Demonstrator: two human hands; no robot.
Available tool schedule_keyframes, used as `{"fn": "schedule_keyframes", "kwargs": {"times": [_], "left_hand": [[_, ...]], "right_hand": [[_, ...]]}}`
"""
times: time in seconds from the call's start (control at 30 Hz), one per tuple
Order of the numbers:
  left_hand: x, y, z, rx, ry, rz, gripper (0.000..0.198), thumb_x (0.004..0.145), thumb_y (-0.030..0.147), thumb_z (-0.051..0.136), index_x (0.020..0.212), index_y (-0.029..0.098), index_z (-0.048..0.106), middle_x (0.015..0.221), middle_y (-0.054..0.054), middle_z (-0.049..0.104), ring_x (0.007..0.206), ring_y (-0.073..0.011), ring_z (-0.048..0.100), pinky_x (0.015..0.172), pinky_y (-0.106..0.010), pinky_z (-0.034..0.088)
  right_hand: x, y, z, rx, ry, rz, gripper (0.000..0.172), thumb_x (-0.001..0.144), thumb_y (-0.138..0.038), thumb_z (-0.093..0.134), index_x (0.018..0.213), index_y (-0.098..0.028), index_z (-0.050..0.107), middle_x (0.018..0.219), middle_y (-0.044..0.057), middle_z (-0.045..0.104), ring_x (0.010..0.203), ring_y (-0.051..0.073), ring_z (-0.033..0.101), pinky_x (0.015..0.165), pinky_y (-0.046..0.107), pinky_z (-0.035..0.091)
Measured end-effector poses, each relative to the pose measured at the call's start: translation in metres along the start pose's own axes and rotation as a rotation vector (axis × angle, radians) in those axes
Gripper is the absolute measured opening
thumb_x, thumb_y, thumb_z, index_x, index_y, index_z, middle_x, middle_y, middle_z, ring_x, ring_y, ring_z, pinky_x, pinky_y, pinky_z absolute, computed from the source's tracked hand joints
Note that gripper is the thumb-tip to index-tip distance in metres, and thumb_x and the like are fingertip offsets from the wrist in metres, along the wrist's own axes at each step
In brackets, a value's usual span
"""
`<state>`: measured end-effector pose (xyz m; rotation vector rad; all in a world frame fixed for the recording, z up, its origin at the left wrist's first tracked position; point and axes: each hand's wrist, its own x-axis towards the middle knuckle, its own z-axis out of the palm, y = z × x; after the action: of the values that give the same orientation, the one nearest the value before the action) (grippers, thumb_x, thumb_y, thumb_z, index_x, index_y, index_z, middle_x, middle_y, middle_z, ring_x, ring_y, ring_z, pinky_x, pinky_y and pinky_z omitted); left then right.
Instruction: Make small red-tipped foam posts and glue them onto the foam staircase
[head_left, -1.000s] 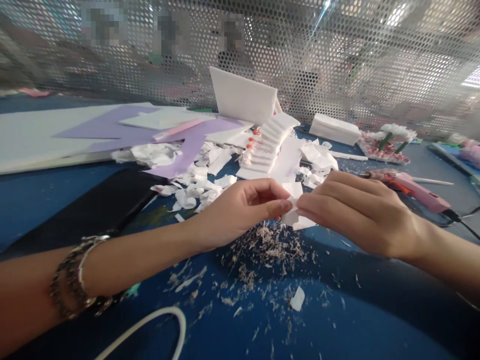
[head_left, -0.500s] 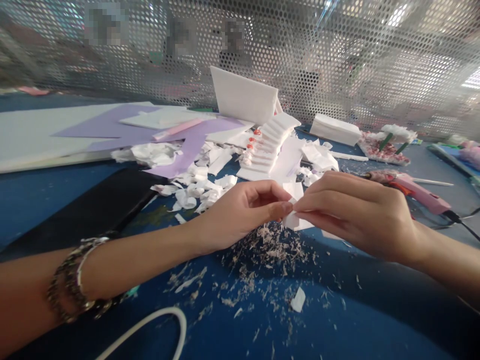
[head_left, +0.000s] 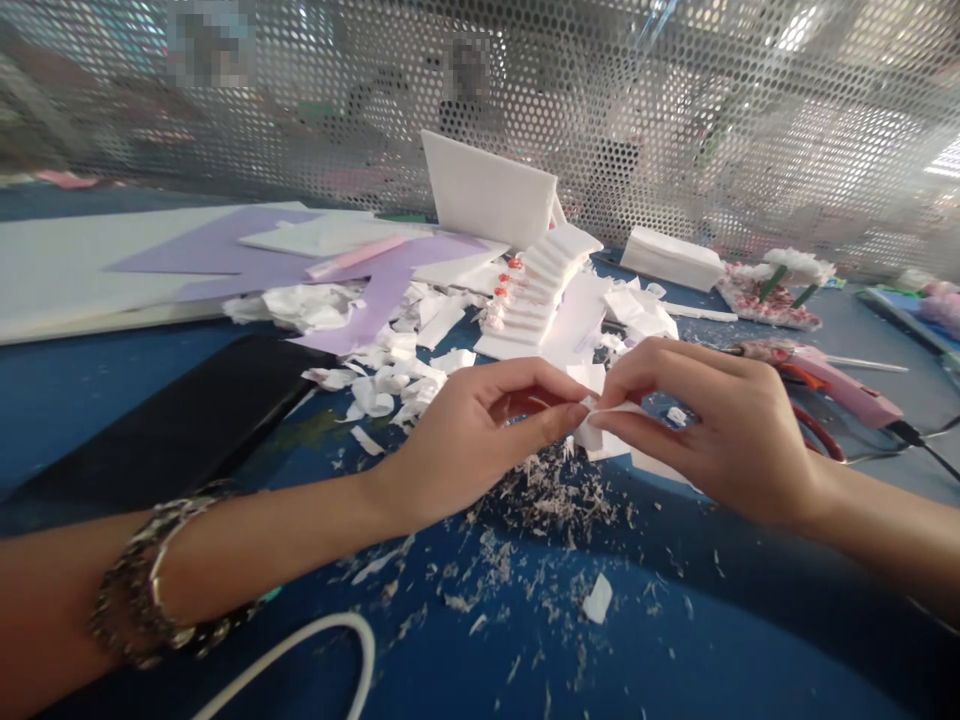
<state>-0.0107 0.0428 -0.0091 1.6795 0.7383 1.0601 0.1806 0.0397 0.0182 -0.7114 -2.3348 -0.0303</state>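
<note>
Between my fingertips is a small piece of white paper [head_left: 587, 432]. My left hand [head_left: 487, 425] pinches its left side with thumb and index finger. From the other side my right hand [head_left: 712, 425] pinches the same paper, thumb below and fingers above. Directly beneath lies a heap of fine shavings [head_left: 559, 495] on the blue table [head_left: 675, 640]. Crumpled white paper scraps [head_left: 397, 380] are strewn behind my left hand. Beyond both hands stands a model staircase of white foam steps [head_left: 536, 295], with small red and pale pieces along its left side.
A pink glue gun [head_left: 847, 385] with a black cord lies at right, beside a small decorated base [head_left: 772, 290]. White and purple sheets [head_left: 225, 250] and a black flat object [head_left: 180, 415] are at left. A white cable [head_left: 360, 640] curves in front; a perforated metal screen [head_left: 315, 130] stands behind.
My right hand has shifted slightly and its fingers have arched, opening a gap between thumb and fingers. The left hand stays nearly in place, still pinching the paper.
</note>
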Motion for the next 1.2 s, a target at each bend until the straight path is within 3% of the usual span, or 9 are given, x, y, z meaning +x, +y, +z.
{"fn": "schedule_keyframes", "kwargs": {"times": [0.2,0.47,0.73,1.0,1.2], "left_hand": [[-0.002,0.0025,-0.0002,0.051,-0.029,0.071,0.013,0.075,0.021,0.067,0.087,0.023,0.064,0.085,0.004,0.064,0.082,-0.0084,0.06,0.077,-0.016,0.049],[0.0002,0.0059,-0.0017,0.113,0.034,0.025,0.009,0.078,0.023,0.063,0.086,0.023,0.067,0.082,0.004,0.068,0.078,-0.0078,0.061,0.071,-0.013,0.049],[0.0018,0.0061,-0.0024,-0.009,0.024,0.003,0.009,0.079,0.021,0.063,0.084,0.026,0.068,0.075,0.007,0.066,0.07,-0.0036,0.058,0.066,-0.008,0.047],[0.0014,0.0091,-0.0016,-0.209,-0.027,-0.023,0.009,0.075,0.02,0.067,0.082,0.027,0.067,0.074,0.008,0.063,0.067,-0.0024,0.054,0.063,-0.008,0.045],[0.0017,0.0076,-0.0014,-0.32,-0.085,-0.086,0.006,0.076,0.022,0.067,0.08,0.026,0.07,0.076,0.006,0.066,0.069,-0.0034,0.057,0.066,-0.009,0.047]], "right_hand": [[0.0001,-0.0034,0.0,0.037,0.051,0.067,0.008,0.081,-0.021,0.059,0.075,-0.018,0.055,0.069,-0.002,0.061,0.061,0.007,0.056,0.058,0.019,0.045],[0.0051,0.0002,-0.0049,0.097,-0.007,0.122,0.008,0.081,-0.022,0.059,0.078,-0.015,0.06,0.068,-0.002,0.062,0.058,0.005,0.054,0.056,0.016,0.044],[0.0027,0.0013,-0.0055,0.404,-0.05,0.28,0.005,0.08,-0.022,0.06,0.079,-0.018,0.058,0.073,-0.002,0.062,0.068,0.006,0.057,0.063,0.016,0.049],[0.0009,-0.0017,-0.0011,0.752,-0.054,0.357,0.004,0.079,-0.013,0.059,0.08,-0.016,0.058,0.076,-0.004,0.059,0.067,0.002,0.054,0.058,0.011,0.046],[-0.0006,-0.0072,0.0013,0.763,0.009,0.332,0.011,0.076,-0.007,0.06,0.08,-0.017,0.058,0.075,-0.004,0.058,0.069,0.003,0.054,0.06,0.011,0.046]]}}
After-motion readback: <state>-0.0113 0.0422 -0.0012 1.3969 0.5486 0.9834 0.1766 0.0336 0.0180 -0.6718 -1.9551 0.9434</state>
